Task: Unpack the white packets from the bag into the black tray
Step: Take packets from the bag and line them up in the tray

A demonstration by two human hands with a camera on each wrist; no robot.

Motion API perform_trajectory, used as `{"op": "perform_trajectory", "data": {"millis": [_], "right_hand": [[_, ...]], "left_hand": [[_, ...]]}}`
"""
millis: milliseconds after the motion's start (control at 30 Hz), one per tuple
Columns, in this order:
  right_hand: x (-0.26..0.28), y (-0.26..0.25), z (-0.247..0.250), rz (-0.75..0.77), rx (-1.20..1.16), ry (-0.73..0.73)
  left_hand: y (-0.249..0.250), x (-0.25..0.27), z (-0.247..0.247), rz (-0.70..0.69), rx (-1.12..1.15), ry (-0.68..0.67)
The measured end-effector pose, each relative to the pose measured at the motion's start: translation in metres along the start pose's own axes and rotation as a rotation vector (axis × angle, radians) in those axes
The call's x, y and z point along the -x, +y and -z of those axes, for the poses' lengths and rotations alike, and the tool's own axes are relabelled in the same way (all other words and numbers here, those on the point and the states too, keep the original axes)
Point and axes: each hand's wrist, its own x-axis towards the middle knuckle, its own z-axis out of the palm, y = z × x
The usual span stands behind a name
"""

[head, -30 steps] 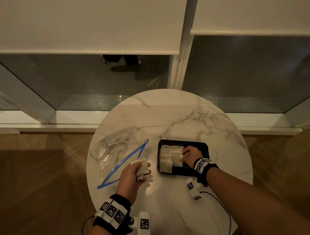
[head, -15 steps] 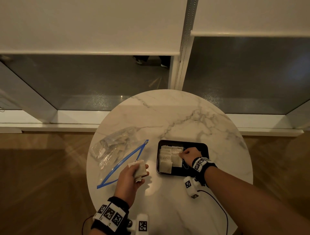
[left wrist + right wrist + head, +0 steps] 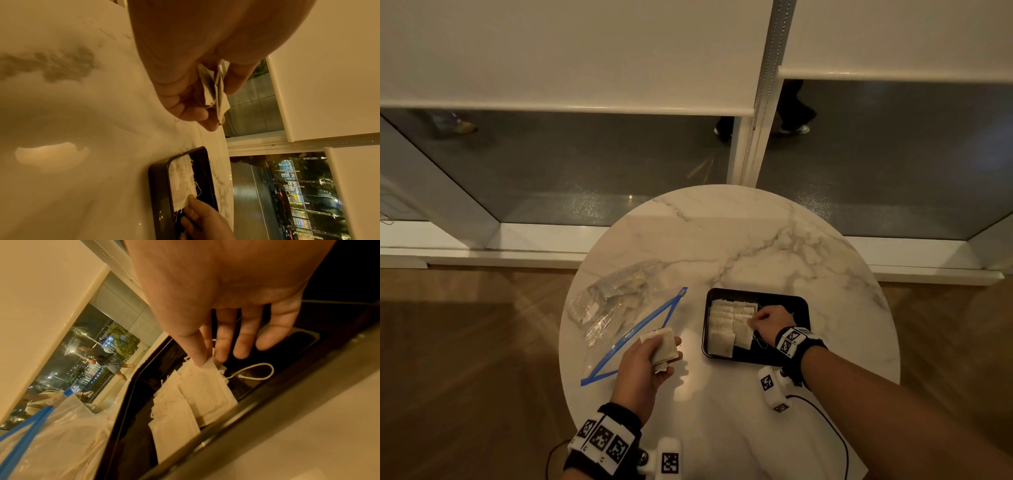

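Since a moment ago my right hand [image 3: 770, 318] has slid a little toward the far side of the black tray [image 3: 796, 303], and my left hand [image 3: 645, 359] has drawn slightly back from the tray with its load unchanged. My right hand reaches into the tray palm down, thumb and forefinger pinching the corner of a white packet [image 3: 207, 382] that lies on the others, the remaining fingers [image 3: 246, 335] loose and spread above the tray floor. My left hand hovers over the worktop [image 3: 739, 240] just beside the tray's left edge, fingers curled round a small stack of packets [image 3: 662, 347]; I cannot count them, perhaps two or three. The packets in the tray [image 3: 726, 325] fill its left half in overlapping rows, and the right half is bare black. The bag [image 3: 616, 308] lies flat left of the tray, its blue-rimmed mouth [image 3: 640, 335] gaping toward the tray, more packets inside. The tray's near rim sits well inside the worktop's edge, with bare marble on its far side.
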Motion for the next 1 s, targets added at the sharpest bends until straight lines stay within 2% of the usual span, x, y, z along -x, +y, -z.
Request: {"op": "perform_trajectory", "data": {"millis": [267, 533, 1000], "right_hand": [[-0.002, -0.002, 0.001, -0.001, -0.008, 0.068], [-0.006, -0.012, 0.0, -0.103, -0.096, 0.049], [-0.016, -0.014, -0.006, -0.165, -0.117, 0.021]], "left_hand": [[0.0, 0.0, 0.001, -0.001, -0.007, -0.001], [0.001, 0.0, 0.004, -0.014, -0.026, 0.001], [0.002, -0.002, 0.004, 0.003, -0.031, 0.016]]}}
